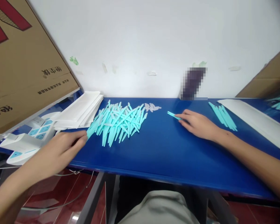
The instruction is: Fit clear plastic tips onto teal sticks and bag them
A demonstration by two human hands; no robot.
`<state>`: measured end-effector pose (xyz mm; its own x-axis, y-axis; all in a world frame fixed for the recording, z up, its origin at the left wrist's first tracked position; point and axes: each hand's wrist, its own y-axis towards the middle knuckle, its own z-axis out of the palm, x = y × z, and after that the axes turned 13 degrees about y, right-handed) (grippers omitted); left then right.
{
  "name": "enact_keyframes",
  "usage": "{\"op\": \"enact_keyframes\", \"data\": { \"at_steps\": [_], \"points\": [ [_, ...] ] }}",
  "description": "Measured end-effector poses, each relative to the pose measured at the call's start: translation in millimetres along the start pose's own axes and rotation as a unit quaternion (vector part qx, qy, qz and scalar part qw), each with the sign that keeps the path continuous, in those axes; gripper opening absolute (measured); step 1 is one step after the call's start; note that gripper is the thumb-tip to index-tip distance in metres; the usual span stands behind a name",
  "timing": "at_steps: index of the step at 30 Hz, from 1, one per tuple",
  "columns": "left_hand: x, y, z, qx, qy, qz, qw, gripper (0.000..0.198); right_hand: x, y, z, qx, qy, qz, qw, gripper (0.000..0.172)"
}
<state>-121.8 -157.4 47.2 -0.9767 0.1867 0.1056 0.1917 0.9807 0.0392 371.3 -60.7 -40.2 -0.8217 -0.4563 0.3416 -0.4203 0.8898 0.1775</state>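
A heap of several thin turquoise plastic sticks (119, 121) lies on the blue table (163, 149), left of centre. My left hand (60, 151) is at the heap's near left corner, fingers pinched on the end of one turquoise stick (92, 130). My right hand (197, 124) rests on the table right of centre, fingers curled over a single turquoise stick (174, 115) that pokes out to its left. A few clear plastic caps (152, 107) lie behind the heap.
A stack of white sleeves (80, 109) sits left of the heap, beside a white device with turquoise keys (31, 137). A small bundle of turquoise sticks (222, 115) and a long white sheet (254, 121) lie at the right. Cardboard boxes (21, 62) flank both sides.
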Motion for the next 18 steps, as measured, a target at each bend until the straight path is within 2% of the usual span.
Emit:
{"op": "enact_keyframes", "data": {
  "at_steps": [1,5,8,10,12,14,16,18],
  "points": [
    [-7.1,18.2,-3.2,0.022,0.003,0.015,1.0,0.047,0.1,0.0,-0.1,0.0,0.0,-0.002,1.0,0.054],
    [-33.4,86.4,2.2,0.011,0.041,-0.011,0.999,0.036,0.5,-0.3,-0.3,-0.009,-0.004,-0.016,1.0,0.051],
    [-40.7,111.0,12.4,0.021,0.097,-0.046,0.994,0.037,-0.9,-0.6,0.1,-0.014,-0.019,-0.033,0.999,0.05],
    [-43.3,115.4,13.9,-0.007,0.102,-0.05,0.993,0.04,-2.1,-0.7,-0.2,-0.015,-0.04,-0.045,0.998,0.048],
    [-50.6,116.2,10.6,-0.048,0.05,-0.012,0.998,0.039,-2.6,-0.8,-1.4,-0.013,-0.065,-0.05,0.997,0.044],
    [-66.5,117.8,5.3,-0.083,-0.036,0.07,0.993,0.031,-1.5,-1.0,-3.5,-0.005,-0.088,-0.045,0.995,0.041],
    [-91.2,122.7,1.4,-0.101,-0.101,0.15,0.978,0.022,0.6,-1.0,-5.8,0.007,-0.107,-0.038,0.994,0.039],
    [-121.3,131.9,0.5,-0.081,-0.128,0.196,0.969,0.017,2.4,-0.9,-7.7,0.013,-0.122,-0.03,0.992,0.038]
  ]
}}
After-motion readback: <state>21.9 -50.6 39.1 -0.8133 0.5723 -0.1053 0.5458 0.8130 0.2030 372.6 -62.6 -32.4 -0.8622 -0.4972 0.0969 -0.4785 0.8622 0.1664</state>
